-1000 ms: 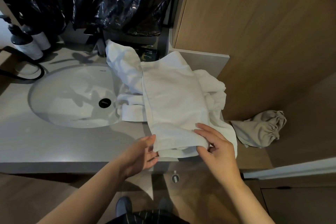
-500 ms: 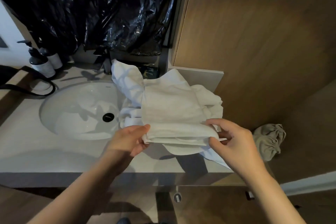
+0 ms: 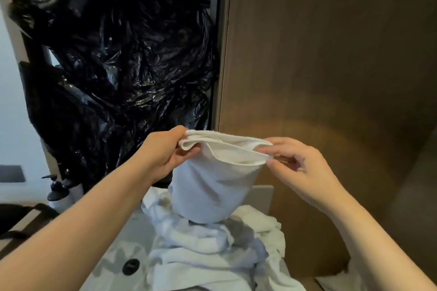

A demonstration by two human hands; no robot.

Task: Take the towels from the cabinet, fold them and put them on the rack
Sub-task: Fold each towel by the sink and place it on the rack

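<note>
The folded towel [image 3: 212, 186] hung in the air between the two hands, its layered top edge stretched from one to the other and its rounded lower fold dangling just above the heap below. The left hand [image 3: 165, 151] had its fingers curled round the near-left end of that edge, with the stacked hems bunched against the thumb. The right hand [image 3: 300, 168] pinched the opposite end between thumb and forefinger, its other fingers loosely bent and holding nothing.

By the look of it the towel would handle as soft, limp and light: it sagged into a pouch between the grips and kept no shape of its own. The layers would likely slide apart if only the outer one were caught, so the sound hold seems to be at the two top corners, through every layer at once (the left hand's fuller grip looked the safer of the two). It is not fragile, and terry cloth is hardly slippery.

Counted: one towel in hand. Beneath both hands lay a pile of white towels [image 3: 201, 243], so crumpled together that their number could not be told. Below the left forearm showed one dark drain [image 3: 130, 266] in the basin. Out beyond the left elbow stood two pump bottles [image 3: 56, 192], the second half hidden. Above the left hand hung one black plastic bag [image 3: 118, 66], and past the right hand rose a wooden panel [image 3: 331, 54]. No rack was in view.
</note>
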